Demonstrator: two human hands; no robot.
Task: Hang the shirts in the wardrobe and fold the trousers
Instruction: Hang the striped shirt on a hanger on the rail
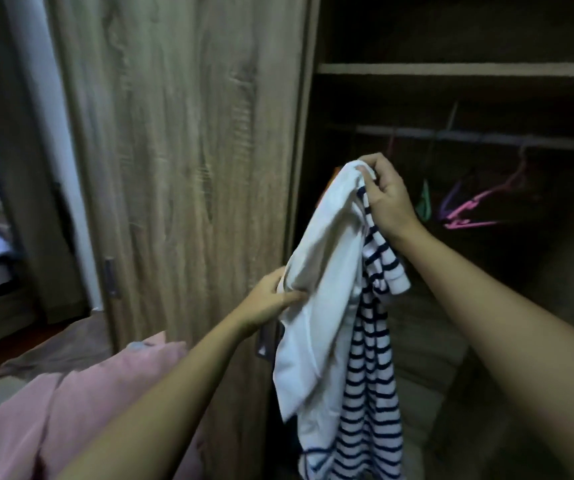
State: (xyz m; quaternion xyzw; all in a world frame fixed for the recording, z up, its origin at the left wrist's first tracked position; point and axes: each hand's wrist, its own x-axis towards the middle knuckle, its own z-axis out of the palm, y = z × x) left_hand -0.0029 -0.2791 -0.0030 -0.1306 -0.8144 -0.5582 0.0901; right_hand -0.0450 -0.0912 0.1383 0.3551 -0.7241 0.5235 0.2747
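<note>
Two bare forearms show, with no sleeve, watch, bracelet or ring on either. The left hand [271, 299] enters from about 7 o'clock, its arm slim and smooth. The right hand [387, 199] enters from about 4 o'clock on a broader forearm. Its fingers [368, 168] have short, unpainted nails.

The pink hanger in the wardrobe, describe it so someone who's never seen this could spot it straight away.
Look into the open wardrobe, under its shelf, to the rail across the dark interior. The pink hanger hangs towards the right, beyond the right hand gripping the shirt. It is empty and tilted, brighter than the purple hanger and green hanger to its left.
</note>
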